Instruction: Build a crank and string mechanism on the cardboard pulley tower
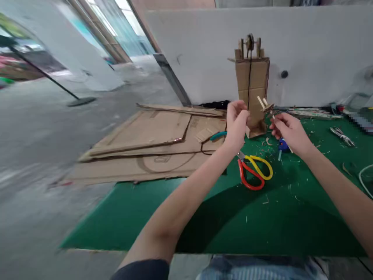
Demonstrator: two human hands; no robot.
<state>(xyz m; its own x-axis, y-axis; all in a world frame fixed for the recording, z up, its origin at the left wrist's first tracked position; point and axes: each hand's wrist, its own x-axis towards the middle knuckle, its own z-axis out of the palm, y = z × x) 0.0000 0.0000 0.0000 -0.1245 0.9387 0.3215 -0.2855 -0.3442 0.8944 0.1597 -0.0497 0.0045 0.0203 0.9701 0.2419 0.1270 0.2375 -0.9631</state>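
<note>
A tall cardboard stand [253, 79] with a pulley wheel [250, 42] on top stands against the white wall panel. Its black cord [250, 74] hangs down the front to the fingertips of my left hand [237, 122]. That hand's fingers are curled closed; whether they grip the cord is hidden. My right hand [288, 130], right of the stand, pinches a small pale stick [274, 117]. Close above its fingers is a small cardboard piece [267, 107] with pale sticks [261, 102] poking up; what supports it is unclear. Scissors [253, 171] with red and yellow handles lie below my hands.
Flat cardboard sheets [140, 134] cover the left of the green table [140, 217]. A teal-handled tool [218, 135] lies on them. Right of the stand are a blue object [283, 145], a metal tool [342, 137], a white cable [363, 181] and scattered scraps.
</note>
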